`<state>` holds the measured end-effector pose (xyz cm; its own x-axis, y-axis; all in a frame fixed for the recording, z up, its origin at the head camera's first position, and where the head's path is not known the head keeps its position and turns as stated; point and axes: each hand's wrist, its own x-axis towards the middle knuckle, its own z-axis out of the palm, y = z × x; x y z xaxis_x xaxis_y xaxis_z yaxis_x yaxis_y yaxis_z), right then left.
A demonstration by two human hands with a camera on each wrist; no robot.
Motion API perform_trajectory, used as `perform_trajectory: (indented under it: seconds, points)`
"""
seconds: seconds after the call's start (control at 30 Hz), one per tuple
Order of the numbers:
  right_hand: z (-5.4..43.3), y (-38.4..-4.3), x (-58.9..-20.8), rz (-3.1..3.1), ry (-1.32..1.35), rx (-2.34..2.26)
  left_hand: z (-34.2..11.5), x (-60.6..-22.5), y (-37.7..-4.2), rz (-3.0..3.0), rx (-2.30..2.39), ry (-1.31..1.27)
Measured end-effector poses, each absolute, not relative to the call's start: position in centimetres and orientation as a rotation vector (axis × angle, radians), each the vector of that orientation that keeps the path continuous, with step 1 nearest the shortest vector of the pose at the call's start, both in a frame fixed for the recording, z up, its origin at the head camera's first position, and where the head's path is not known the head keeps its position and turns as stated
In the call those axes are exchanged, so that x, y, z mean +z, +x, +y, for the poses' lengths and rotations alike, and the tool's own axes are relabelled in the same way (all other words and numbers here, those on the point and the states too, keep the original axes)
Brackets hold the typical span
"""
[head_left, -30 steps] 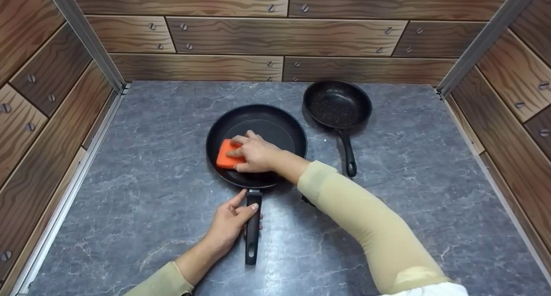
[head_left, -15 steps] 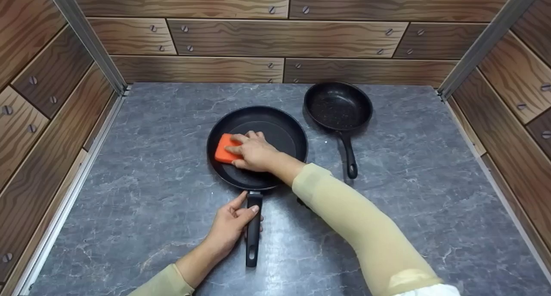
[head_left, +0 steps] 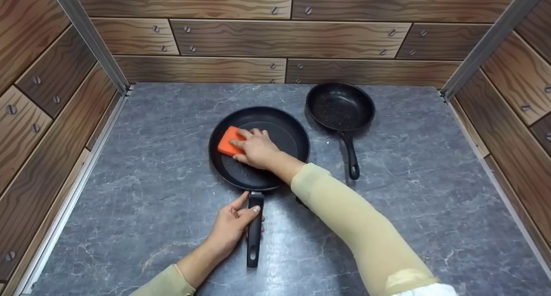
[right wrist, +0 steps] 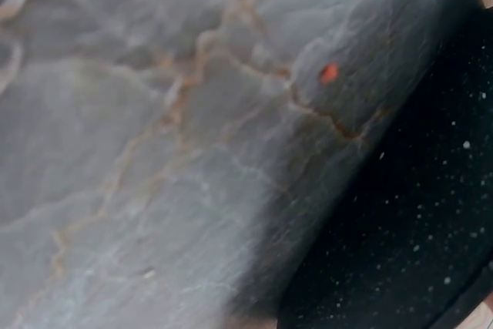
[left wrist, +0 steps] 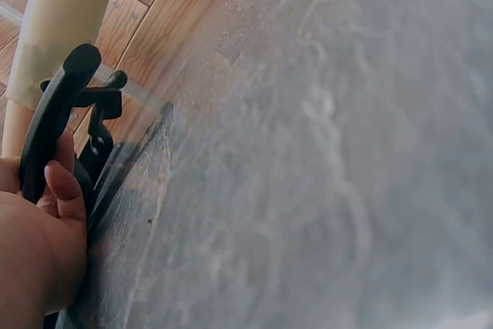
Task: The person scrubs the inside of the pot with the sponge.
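A large black frying pan (head_left: 275, 132) lies flat on the grey marbled table, its handle (head_left: 254, 244) pointing toward me. My left hand (head_left: 230, 227) grips that handle close to the pan, thumb on top and other fingers partly hidden beneath. In the left wrist view, the left hand (left wrist: 46, 252) is curled round the black handle (left wrist: 58, 105). Inside the pan, at its left side, my right hand (head_left: 258, 149) holds an orange sponge (head_left: 228, 143) against the surface, fingers spread over it. The right wrist view shows the pan's speckled dark outer side (right wrist: 400, 221); the sponge is hidden there.
A smaller black frying pan (head_left: 340, 106) sits at the back right, its handle (head_left: 351, 158) pointing toward me. Wood-patterned panels (head_left: 228, 37) enclose the table (head_left: 150, 158) at back and sides. A tiny orange bit (right wrist: 329, 74) lies on the tabletop.
The right hand has slid the sponge away from me along the pan's left side. My left hand keeps its grip on the handle. Both pans stay put; the view has shifted slightly.
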<state>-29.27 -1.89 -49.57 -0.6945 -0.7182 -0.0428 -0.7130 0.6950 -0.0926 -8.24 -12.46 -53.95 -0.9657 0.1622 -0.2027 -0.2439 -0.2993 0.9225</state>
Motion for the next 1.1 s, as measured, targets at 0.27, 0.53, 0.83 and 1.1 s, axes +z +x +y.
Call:
perform_trajectory:
  seconds: [0.27, 0.53, 0.83, 1.1]
  points:
    - [-1.6, -29.8, -49.4, 2.863, -1.101, -0.078, -12.5, -54.0, -8.3, 1.706, 2.335, -0.100]
    - [-0.9, -30.4, -49.1, 2.896, -0.986, -0.092, -12.4, -54.1, -8.3, 1.686, 2.354, -0.086]
    - [0.2, -30.8, -48.9, 2.910, -0.921, -0.104, -12.4, -54.1, -8.2, 1.682, 2.357, -0.093]
    - [1.4, -31.1, -48.7, 2.916, -0.878, -0.084, -12.4, -54.1, -8.2, 1.691, 2.360, -0.098]
